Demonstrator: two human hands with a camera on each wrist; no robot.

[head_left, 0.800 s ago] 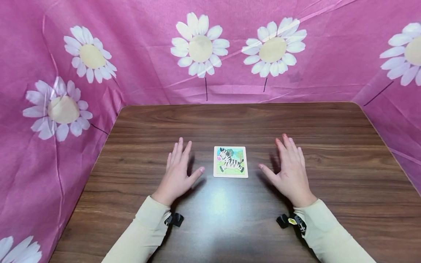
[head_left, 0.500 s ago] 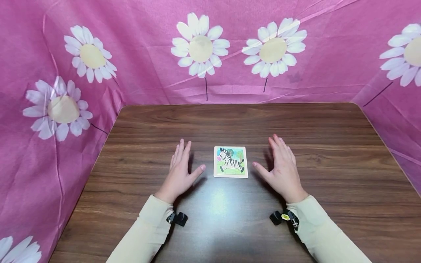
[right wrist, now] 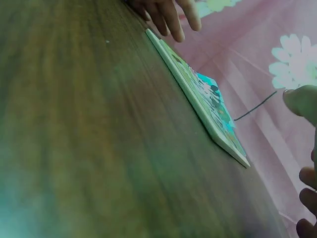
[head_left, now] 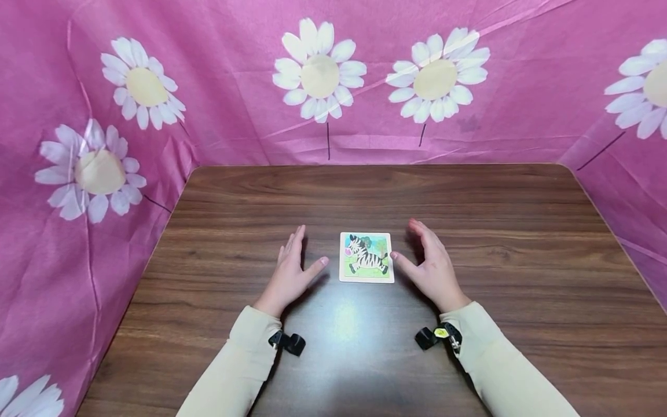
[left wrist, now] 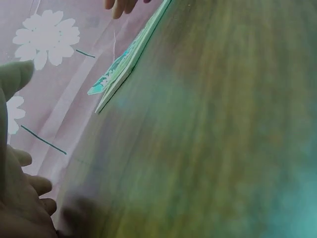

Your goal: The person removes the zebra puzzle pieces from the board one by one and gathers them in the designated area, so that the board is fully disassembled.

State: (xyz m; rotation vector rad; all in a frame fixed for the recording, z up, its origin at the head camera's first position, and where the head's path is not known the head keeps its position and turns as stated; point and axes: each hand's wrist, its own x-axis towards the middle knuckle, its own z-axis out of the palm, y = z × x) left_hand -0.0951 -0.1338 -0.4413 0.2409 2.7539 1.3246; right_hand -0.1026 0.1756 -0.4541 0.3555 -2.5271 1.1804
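A small square zebra puzzle [head_left: 367, 258] with a pale wooden border lies flat on the brown table. Both wrist views show it from the side, and a blue corner piece [right wrist: 207, 80] sticks up a little from its face. To the left of the puzzle is my left hand [head_left: 289, 275], fingers extended and thumb pointing toward it, holding nothing. On the other side, my right hand [head_left: 431, 272] holds nothing either; its fingers bend gently and the thumb tip is right at the puzzle's right edge in the head view.
The wood-grain table [head_left: 469, 359] runs up to a pink cloth [head_left: 229, 75] printed with white daisies, which hangs behind it and along both sides. A black camera strap [head_left: 286, 341] sits on the left wrist, another black strap [head_left: 439, 336] on the right.
Both hands have come inward toward the puzzle, the right one farther, and have turned more edge-on. The puzzle has stayed in place on the table.
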